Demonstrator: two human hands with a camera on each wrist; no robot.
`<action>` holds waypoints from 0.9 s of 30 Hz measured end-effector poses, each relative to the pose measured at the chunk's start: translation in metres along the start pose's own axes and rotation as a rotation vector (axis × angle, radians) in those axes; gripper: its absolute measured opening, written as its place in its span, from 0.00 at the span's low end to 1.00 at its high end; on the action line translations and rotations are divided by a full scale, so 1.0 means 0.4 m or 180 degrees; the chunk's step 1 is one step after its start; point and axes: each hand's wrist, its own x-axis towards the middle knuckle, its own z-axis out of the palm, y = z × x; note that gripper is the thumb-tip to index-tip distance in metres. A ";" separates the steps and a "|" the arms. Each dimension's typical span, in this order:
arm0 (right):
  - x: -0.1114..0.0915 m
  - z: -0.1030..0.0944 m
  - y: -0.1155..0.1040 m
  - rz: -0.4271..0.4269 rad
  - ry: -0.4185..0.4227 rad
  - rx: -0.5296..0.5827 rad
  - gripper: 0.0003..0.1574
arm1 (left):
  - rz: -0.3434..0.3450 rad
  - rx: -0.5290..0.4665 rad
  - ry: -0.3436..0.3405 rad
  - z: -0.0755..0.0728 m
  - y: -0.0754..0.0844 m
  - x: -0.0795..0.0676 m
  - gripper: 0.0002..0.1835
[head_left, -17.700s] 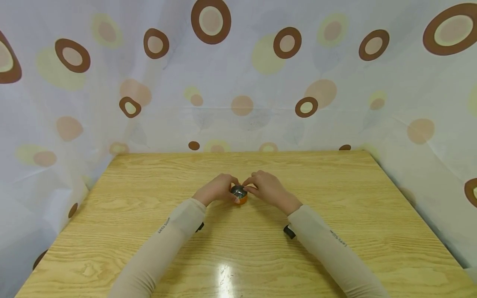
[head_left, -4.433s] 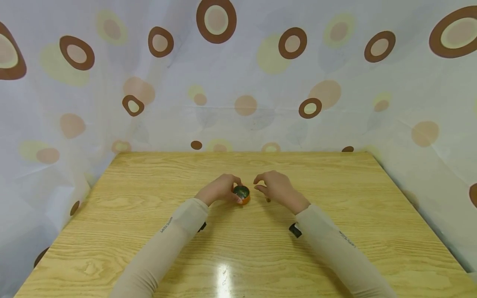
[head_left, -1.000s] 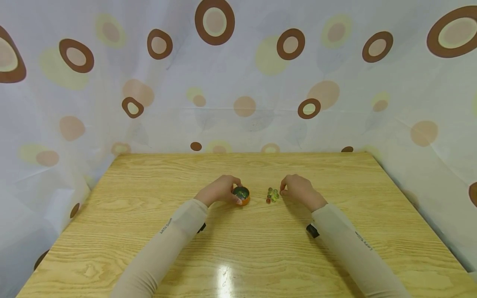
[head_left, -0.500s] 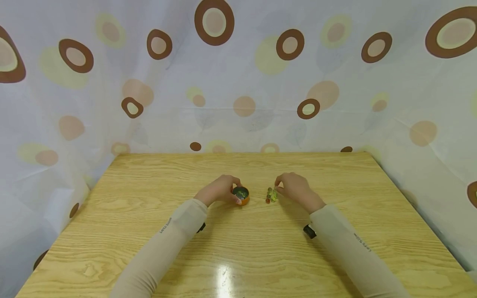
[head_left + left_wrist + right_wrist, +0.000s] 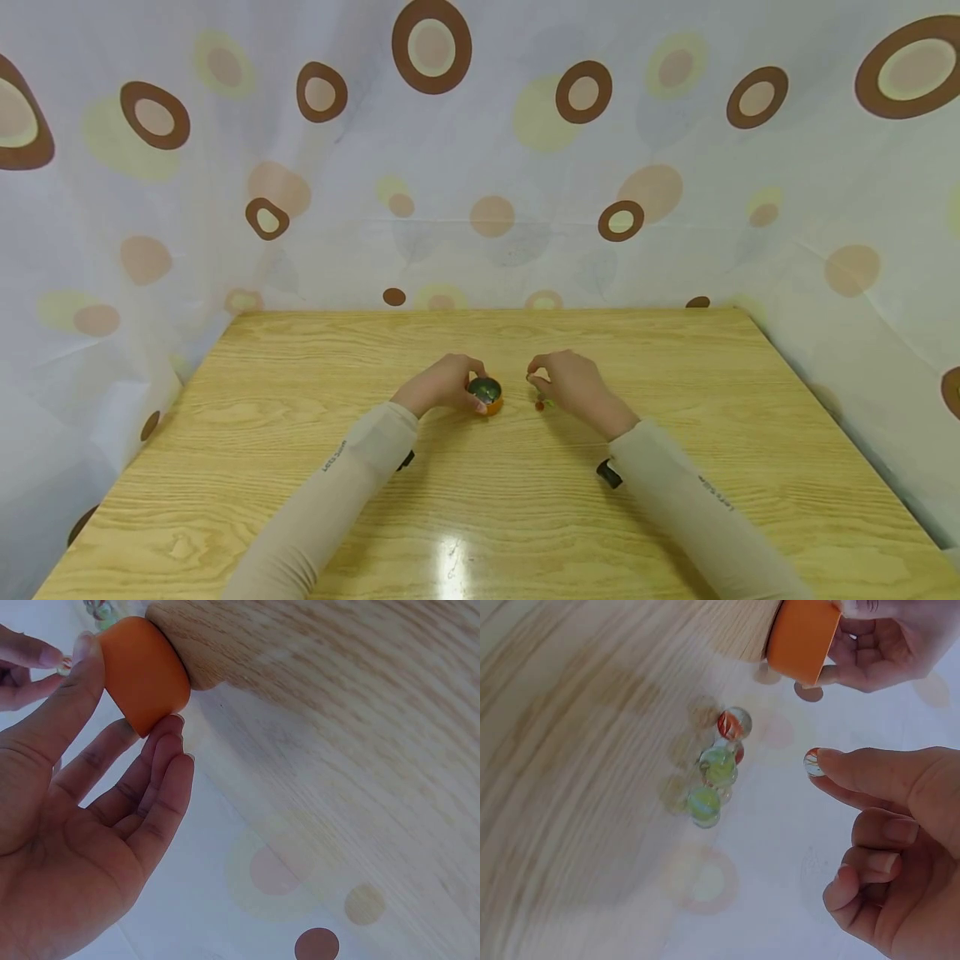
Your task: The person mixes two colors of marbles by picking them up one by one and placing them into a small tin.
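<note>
My left hand (image 5: 444,383) grips a small orange bowl (image 5: 493,407), thumb at the rim and fingers on the opposite side; it stands upright on the table. Greenish shapes show inside its dark, shiny interior in the head view. My right hand (image 5: 576,385) is just right of the bowl, above the table. Between its thumb and index finger it pinches a clear glass marble (image 5: 812,763) with orange streaks. Several more marbles (image 5: 718,766) lie clustered on the table below that hand, some green-yellow, some red (image 5: 735,723). The right hand partly covers them in the head view.
The wooden table (image 5: 360,517) spreads out around both hands, with a bright reflection near its front. A white curtain (image 5: 480,150) with brown and yellow dots hangs along its back and sides.
Over the last second my right hand has picked a marble from the right of the cluster and carried it left toward the bowl. The left hand has kept its grip on the bowl.
</note>
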 end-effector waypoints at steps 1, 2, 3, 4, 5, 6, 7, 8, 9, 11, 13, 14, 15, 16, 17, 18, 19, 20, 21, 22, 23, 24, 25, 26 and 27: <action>0.001 0.000 -0.005 -0.0009 -0.0015 0.0028 0.09 | -0.0004 0.0001 -0.0006 0.000 0.001 0.000 0.25; 0.000 0.000 -0.009 -0.0032 -0.0029 0.0046 0.10 | -0.0009 0.0002 -0.0010 -0.001 0.002 -0.001 0.26; 0.000 0.001 -0.014 -0.0038 -0.0048 0.0070 0.10 | -0.0011 -0.0001 -0.0010 -0.002 0.003 -0.001 0.25; 0.001 0.002 -0.017 -0.0045 -0.0069 0.0079 0.10 | -0.0009 -0.0011 -0.0010 -0.002 0.003 -0.002 0.25; 0.001 0.003 -0.021 -0.0043 -0.0101 0.0086 0.10 | -0.0006 -0.0011 -0.0012 -0.002 0.003 -0.003 0.25; 0.001 0.004 -0.024 -0.0047 -0.0128 0.0088 0.11 | -0.0003 -0.0009 -0.0010 -0.002 0.004 -0.003 0.25; 0.002 0.005 -0.028 -0.0052 -0.0157 0.0101 0.11 | 0.0001 -0.0017 -0.0008 -0.002 0.004 -0.004 0.25; 0.003 0.005 -0.031 -0.0057 -0.0173 0.0090 0.11 | 0.0004 -0.0024 -0.0007 -0.002 0.003 -0.004 0.24; 0.004 0.006 -0.035 -0.0053 -0.0185 0.0082 0.12 | 0.0008 -0.0031 -0.0005 -0.002 0.003 -0.004 0.24; 0.005 0.006 -0.043 -0.0068 -0.0195 0.0066 0.12 | 0.0013 -0.0033 -0.0001 -0.001 0.002 -0.003 0.24; 0.007 0.008 -0.049 -0.0128 -0.0148 0.0018 0.11 | 0.0018 -0.0036 0.0002 0.000 0.001 -0.003 0.24; 0.008 0.009 -0.052 -0.0161 -0.0123 -0.0008 0.11 | 0.0020 -0.0034 0.0002 0.000 0.001 -0.003 0.24; 0.010 0.010 -0.054 -0.0198 -0.0094 -0.0031 0.11 | 0.0020 -0.0029 0.0001 0.000 0.001 -0.003 0.23; 0.011 0.012 -0.057 -0.0234 -0.0069 -0.0056 0.11 | 0.0018 -0.0022 -0.0002 0.000 0.001 -0.003 0.23; 0.012 0.013 -0.059 -0.0268 -0.0043 -0.0076 0.10 | 0.0018 -0.0018 -0.0005 0.000 0.001 -0.003 0.23; 0.013 0.014 -0.061 -0.0297 -0.0022 -0.0097 0.10 | 0.0012 -0.0018 -0.0006 0.000 0.001 -0.003 0.23; 0.014 0.015 -0.063 -0.0315 -0.0014 -0.0116 0.10 | 0.0008 -0.0018 -0.0007 0.000 0.001 -0.003 0.23; 0.016 0.016 -0.067 -0.0321 -0.0014 -0.0110 0.10 | 0.0006 -0.0018 -0.0007 0.000 0.001 -0.003 0.23; 0.017 0.017 -0.069 -0.0326 -0.0012 -0.0115 0.10 | 0.0007 -0.0020 -0.0005 0.000 0.001 -0.003 0.23; 0.018 0.018 -0.072 -0.0332 -0.0009 -0.0117 0.10 | 0.0011 -0.0022 -0.0003 0.000 0.001 -0.004 0.23; 0.020 0.020 -0.074 -0.0338 -0.0003 -0.0115 0.10 | 0.0016 -0.0024 -0.0001 0.000 0.001 -0.004 0.23; 0.021 0.021 -0.077 -0.0347 0.0000 -0.0125 0.10 | 0.0022 -0.0025 0.0002 0.000 0.001 -0.004 0.23; 0.022 0.023 -0.079 -0.0361 0.0010 -0.0125 0.10 | 0.0035 -0.0027 0.0004 -0.001 0.001 -0.005 0.22; 0.024 0.025 -0.081 -0.0378 0.0016 -0.0124 0.11 | 0.0042 -0.0032 0.0005 -0.001 0.002 -0.005 0.22; 0.025 0.027 -0.083 -0.0397 0.0021 -0.0122 0.11 | 0.0050 -0.0036 0.0008 -0.001 0.002 -0.006 0.21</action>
